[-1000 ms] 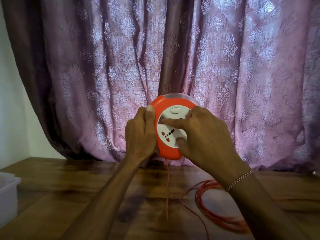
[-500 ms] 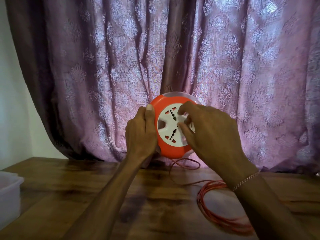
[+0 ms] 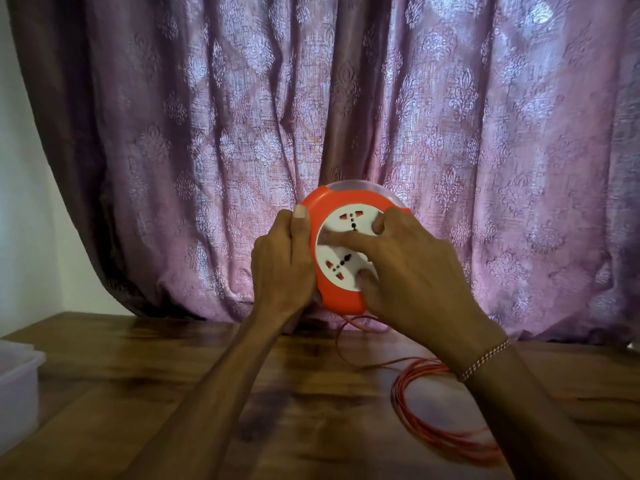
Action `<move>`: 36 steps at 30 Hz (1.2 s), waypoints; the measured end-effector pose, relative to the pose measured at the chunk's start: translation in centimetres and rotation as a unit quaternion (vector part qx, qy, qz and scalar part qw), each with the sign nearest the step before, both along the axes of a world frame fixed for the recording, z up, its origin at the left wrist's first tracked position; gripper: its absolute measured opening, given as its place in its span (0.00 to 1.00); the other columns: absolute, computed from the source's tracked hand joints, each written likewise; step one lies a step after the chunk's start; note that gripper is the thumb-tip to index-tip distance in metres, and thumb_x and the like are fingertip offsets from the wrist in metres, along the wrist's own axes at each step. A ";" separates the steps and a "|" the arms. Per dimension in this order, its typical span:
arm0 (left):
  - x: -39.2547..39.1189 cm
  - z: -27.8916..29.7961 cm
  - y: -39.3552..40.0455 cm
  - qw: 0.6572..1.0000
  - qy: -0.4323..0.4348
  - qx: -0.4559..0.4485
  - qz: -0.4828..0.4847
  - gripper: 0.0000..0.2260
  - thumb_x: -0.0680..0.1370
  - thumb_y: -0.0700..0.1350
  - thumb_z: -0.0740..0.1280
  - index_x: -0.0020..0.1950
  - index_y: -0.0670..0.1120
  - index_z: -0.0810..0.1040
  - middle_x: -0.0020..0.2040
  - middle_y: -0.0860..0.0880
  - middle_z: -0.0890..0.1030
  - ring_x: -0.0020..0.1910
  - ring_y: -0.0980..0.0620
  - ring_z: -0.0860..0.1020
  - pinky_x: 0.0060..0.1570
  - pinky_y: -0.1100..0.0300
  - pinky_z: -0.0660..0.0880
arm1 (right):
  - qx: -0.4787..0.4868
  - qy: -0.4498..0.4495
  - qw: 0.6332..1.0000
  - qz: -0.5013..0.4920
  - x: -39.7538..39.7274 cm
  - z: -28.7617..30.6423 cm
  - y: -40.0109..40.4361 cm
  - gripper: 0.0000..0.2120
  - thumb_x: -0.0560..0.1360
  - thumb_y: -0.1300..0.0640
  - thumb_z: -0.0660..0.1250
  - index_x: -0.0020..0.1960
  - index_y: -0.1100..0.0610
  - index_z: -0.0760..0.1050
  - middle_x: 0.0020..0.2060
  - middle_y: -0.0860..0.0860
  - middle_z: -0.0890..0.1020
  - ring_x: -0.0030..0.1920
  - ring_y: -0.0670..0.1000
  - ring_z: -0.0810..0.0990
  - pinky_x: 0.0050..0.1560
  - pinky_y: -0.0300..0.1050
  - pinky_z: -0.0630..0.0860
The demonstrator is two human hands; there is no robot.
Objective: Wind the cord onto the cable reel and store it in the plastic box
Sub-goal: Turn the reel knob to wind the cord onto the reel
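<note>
I hold a round orange cable reel (image 3: 341, 299) upright above the wooden table (image 3: 156, 382), its white socket disc (image 3: 337, 268) facing me. My left hand (image 3: 282, 265) grips the reel's left rim with the thumb on top. My right hand (image 3: 412, 271) lies on the socket disc, index finger across its middle and thumb pressed near its lower edge. A thin orange cord (image 3: 433, 434) hangs from under the reel and lies in loose loops on the table at the right, partly hidden by my right forearm.
A translucent white plastic box (image 3: 17, 375) stands at the table's left edge, only partly in frame. A purple patterned curtain (image 3: 346, 116) hangs right behind the reel. A pale wall shows at the far left.
The white socket disc has turned under my right hand, whose fingers shifted across its face. The cord below the reel has changed from hanging straight to a slack loop. My left hand stayed put.
</note>
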State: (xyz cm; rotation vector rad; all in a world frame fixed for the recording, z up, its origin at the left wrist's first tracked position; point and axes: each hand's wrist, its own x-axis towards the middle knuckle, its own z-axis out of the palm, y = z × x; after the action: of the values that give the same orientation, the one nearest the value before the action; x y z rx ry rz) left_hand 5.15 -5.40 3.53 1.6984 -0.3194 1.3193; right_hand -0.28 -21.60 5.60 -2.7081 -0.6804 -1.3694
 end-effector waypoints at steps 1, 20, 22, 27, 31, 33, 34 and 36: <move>-0.1 0.1 0.0 1.000 -0.001 -0.002 0.005 0.25 0.82 0.64 0.49 0.39 0.47 0.70 0.31 0.49 0.77 0.34 0.42 0.76 0.38 0.41 0.74 | 0.023 -0.016 1.000 0.002 0.0 0.0 0.1 0.28 0.71 0.43 0.67 0.70 0.32 0.66 0.54 0.51 0.76 0.58 0.57 0.77 0.42 0.51 0.75; -0.2 0.4 0.3 1.000 0.001 0.010 0.021 0.23 0.82 0.64 0.47 0.38 0.50 0.68 0.31 0.51 0.75 0.34 0.44 0.77 0.37 0.42 0.75 | -0.059 0.020 0.998 0.017 0.0 0.5 -0.5 0.28 0.68 0.55 0.62 0.66 0.35 0.71 0.69 0.54 0.68 0.67 0.58 0.65 0.41 0.50 0.75; -0.3 0.3 0.2 1.000 -0.001 0.012 0.016 0.23 0.83 0.63 0.48 0.39 0.49 0.69 0.30 0.50 0.76 0.33 0.44 0.76 0.37 0.42 0.75 | -0.048 0.031 0.998 0.015 0.0 0.2 0.2 0.28 0.69 0.54 0.60 0.67 0.35 0.71 0.69 0.56 0.68 0.68 0.61 0.65 0.44 0.54 0.77; -0.5 0.3 0.0 1.000 -0.001 0.007 0.012 0.23 0.82 0.64 0.48 0.38 0.50 0.68 0.30 0.50 0.75 0.32 0.46 0.75 0.37 0.42 0.74 | -0.016 0.005 1.000 0.018 0.3 -0.1 0.2 0.23 0.70 0.47 0.63 0.65 0.34 0.73 0.64 0.55 0.71 0.67 0.59 0.69 0.40 0.52 0.76; -0.5 0.4 0.0 1.000 0.001 0.007 0.016 0.23 0.82 0.64 0.48 0.38 0.50 0.68 0.30 0.51 0.75 0.33 0.45 0.75 0.38 0.42 0.74 | 0.043 -0.020 0.998 0.030 0.2 -0.5 0.8 0.28 0.68 0.46 0.55 0.68 0.33 0.69 0.57 0.54 0.74 0.58 0.58 0.77 0.42 0.53 0.78; -0.6 0.4 0.0 1.000 0.005 0.007 0.024 0.22 0.81 0.65 0.48 0.37 0.51 0.66 0.30 0.52 0.74 0.34 0.44 0.75 0.39 0.42 0.74 | 0.096 -0.036 0.994 0.025 0.4 -0.7 1.0 0.28 0.70 0.42 0.62 0.70 0.34 0.67 0.53 0.53 0.81 0.52 0.60 0.81 0.44 0.54 0.80; -0.6 0.5 0.0 1.000 0.008 0.006 0.024 0.23 0.81 0.65 0.48 0.37 0.51 0.66 0.30 0.51 0.74 0.34 0.43 0.75 0.40 0.41 0.74 | 0.129 -0.044 0.990 0.019 0.5 -0.7 1.1 0.29 0.70 0.37 0.63 0.70 0.36 0.68 0.51 0.52 0.84 0.50 0.60 0.82 0.46 0.53 0.80; -0.6 0.4 0.0 1.000 0.014 0.001 0.010 0.24 0.81 0.65 0.48 0.38 0.49 0.69 0.31 0.50 0.76 0.36 0.43 0.76 0.41 0.41 0.75 | 0.185 -0.061 0.981 0.015 0.9 -0.8 1.3 0.31 0.70 0.30 0.62 0.69 0.42 0.72 0.45 0.52 0.86 0.47 0.61 0.83 0.46 0.53 0.80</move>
State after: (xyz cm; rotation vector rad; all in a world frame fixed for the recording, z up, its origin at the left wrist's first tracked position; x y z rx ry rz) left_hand 4.59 -5.38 3.97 1.7248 -0.2886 1.3091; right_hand 0.57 -20.33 4.79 -2.3320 -0.4190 -1.4921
